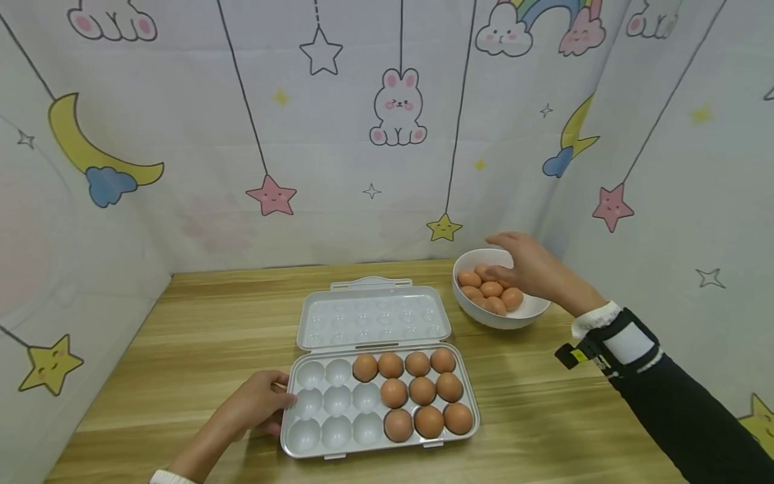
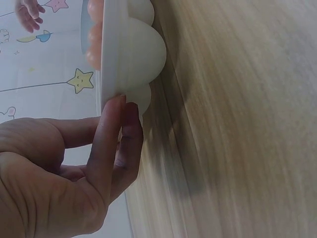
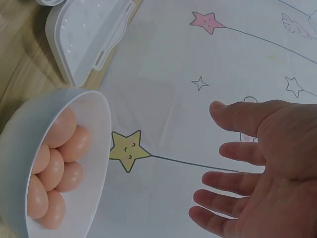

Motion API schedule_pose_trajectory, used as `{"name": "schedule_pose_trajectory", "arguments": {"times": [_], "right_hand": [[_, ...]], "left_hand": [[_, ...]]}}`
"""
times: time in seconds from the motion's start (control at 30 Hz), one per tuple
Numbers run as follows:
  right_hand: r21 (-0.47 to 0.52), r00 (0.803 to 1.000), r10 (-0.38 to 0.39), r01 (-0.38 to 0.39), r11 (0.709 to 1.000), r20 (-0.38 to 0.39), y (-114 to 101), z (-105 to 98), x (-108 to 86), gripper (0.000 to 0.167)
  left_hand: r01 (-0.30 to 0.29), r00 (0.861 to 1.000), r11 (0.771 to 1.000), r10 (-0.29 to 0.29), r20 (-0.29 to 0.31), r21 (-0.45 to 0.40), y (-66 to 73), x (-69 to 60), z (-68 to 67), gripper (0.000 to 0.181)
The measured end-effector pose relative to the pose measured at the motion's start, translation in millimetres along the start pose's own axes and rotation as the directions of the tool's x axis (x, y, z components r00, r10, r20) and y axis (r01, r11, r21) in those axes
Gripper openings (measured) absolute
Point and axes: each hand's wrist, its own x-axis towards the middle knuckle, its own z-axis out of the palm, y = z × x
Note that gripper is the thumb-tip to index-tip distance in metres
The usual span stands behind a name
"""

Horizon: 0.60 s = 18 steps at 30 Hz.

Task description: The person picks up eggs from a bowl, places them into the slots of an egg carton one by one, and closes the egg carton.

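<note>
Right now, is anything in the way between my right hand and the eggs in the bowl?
Nothing visible. Your right hand is above the bowl, which has no cover, and the eggs lie exposed inside.

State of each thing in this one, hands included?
Egg tray: partly filled; ten eggs in, eight cups empty
Lid: open, folded back
Bowl: upright, holding several eggs
Eggs: no cracks visible
Left hand: holds the tray's left edge
Right hand: open, holding nothing, near the bowl
</note>
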Motion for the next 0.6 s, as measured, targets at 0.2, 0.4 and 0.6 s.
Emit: {"name": "schedule_pose_trajectory", "arguments": {"times": [0.2, 0.4, 0.6], "right_hand": [[-0.013, 0.999, 0.024, -0.024, 1.000, 0.031, 12.9, 1.0, 4.8, 0.061], [-0.031, 0.994, 0.088, -0.086, 0.996, 0.064, 23.7, 4.6, 8.8, 0.061], [-0.043, 0.990, 0.119, -0.116, 0.992, 0.080, 35.7, 10.6, 11.0, 0.062]], "left_hand": [[-0.004, 1.000, 1.000, 0.004, 0.006, 0.001, -0.8, 1.0, -0.3, 0.034], [0.011, 1.000, 1.000, -0.011, -0.006, 0.014, 0.1, 1.4, 1.4, 0.034], [0.013, 1.000, 1.000, -0.013, -0.010, 0.012, 0.2, 1.3, 2.6, 0.035]]}}
